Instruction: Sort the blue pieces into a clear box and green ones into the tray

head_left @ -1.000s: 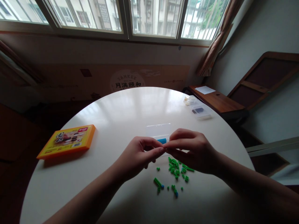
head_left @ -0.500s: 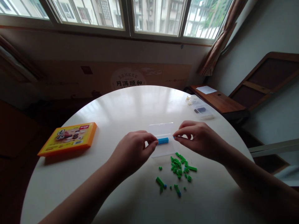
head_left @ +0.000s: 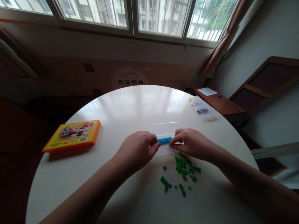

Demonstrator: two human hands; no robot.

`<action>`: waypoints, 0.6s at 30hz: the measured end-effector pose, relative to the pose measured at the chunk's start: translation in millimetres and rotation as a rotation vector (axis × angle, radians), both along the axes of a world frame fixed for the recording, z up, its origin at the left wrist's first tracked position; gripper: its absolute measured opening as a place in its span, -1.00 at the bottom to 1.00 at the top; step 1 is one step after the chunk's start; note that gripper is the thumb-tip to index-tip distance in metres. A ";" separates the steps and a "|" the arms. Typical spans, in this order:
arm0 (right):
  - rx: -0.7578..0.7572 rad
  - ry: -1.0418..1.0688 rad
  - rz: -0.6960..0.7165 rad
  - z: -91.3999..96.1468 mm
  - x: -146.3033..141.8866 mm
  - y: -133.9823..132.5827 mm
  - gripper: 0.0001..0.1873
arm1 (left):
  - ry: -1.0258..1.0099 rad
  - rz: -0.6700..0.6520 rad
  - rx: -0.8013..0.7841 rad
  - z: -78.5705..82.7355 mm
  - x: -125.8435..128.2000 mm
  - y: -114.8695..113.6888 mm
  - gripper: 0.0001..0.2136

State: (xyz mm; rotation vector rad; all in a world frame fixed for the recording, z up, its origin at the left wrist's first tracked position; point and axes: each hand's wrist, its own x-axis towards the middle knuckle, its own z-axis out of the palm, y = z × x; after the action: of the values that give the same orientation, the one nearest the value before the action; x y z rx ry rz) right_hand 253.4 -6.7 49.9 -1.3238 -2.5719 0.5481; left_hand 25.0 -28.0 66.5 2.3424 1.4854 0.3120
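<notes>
Pinched in my left hand point(head_left: 142, 146) is the left end of a row of blue toy bricks point(head_left: 164, 140), held over a clear plastic box point(head_left: 165, 127). My right hand point(head_left: 190, 141) is at the row's right end, thumb and finger closed on a small blue brick point(head_left: 170, 146), mostly covered by the fingertips. Just in front of the box lies a loose heap of green bricks point(head_left: 183, 166). Nearer to me are a few green pieces with blue ends, such as one green-and-blue piece point(head_left: 165, 181).
An orange and yellow game box point(head_left: 72, 135) lies on the left of the round white table point(head_left: 121, 109). Clear plastic boxes point(head_left: 202, 109) with small pieces stand at the far right edge. Beyond it is a wooden side table point(head_left: 224, 104) with papers.
My right hand has moved left and slightly down, bringing the small blue brick to the row's right end. My left hand keeps its hold. The view has shifted slightly.
</notes>
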 end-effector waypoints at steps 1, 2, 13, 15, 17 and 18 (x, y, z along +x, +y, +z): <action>0.002 -0.004 -0.001 0.1 0.2 -0.3 -0.83 | 0.007 0.004 0.008 -0.3 0.0 0.2 -0.77; 0.001 -0.004 -0.001 0.6 0.6 -0.8 -0.83 | 0.014 0.007 0.014 -0.5 0.1 0.5 -0.77; -0.041 0.001 0.069 9.5 10.4 -7.6 -0.69 | 0.075 0.006 -0.021 -3.0 -0.6 2.7 -0.75; -0.036 -0.015 0.072 8.3 10.0 -7.9 -0.69 | 0.081 0.001 -0.028 -4.6 -0.5 2.9 -0.75; -0.019 -0.040 0.068 8.0 9.1 -9.0 -0.69 | 0.091 -0.007 -0.034 -5.9 -0.3 3.3 -0.76; -0.004 -0.056 0.062 8.3 8.6 -9.9 -0.69 | 0.098 -0.011 -0.036 -6.5 -0.1 3.5 -0.76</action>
State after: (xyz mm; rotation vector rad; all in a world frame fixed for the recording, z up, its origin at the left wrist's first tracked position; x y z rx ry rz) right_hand 262.0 -16.6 58.1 -1.2829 -2.6663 0.5339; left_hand 25.0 -24.5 60.1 2.3671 1.5093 0.1692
